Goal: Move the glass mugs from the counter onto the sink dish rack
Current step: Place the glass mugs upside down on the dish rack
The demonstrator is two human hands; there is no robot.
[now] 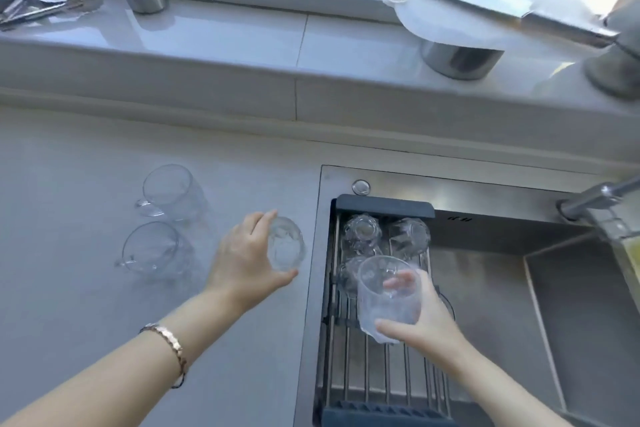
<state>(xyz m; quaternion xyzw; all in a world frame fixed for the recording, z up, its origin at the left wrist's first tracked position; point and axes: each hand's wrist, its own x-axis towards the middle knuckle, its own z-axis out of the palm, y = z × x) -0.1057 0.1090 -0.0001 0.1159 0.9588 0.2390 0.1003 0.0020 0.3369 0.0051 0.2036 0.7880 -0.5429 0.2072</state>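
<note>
One mug (pixel 388 298) hangs over the dish rack (pixel 388 381), gripped in the right hand (pixel 426 326); the left hand (pixel 246 263) clutches another (pixel 285 244) above the counter (pixel 86 315). Mid-transfer, I'd say (three look racked already), next needs a free slot; two mugs (pixel 162 222) wait.

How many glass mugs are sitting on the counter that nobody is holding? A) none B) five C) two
C: two untouched mugs, the far mug and the near mug, stand on the counter, while the left hand and the right hand each hold a glass.
</note>
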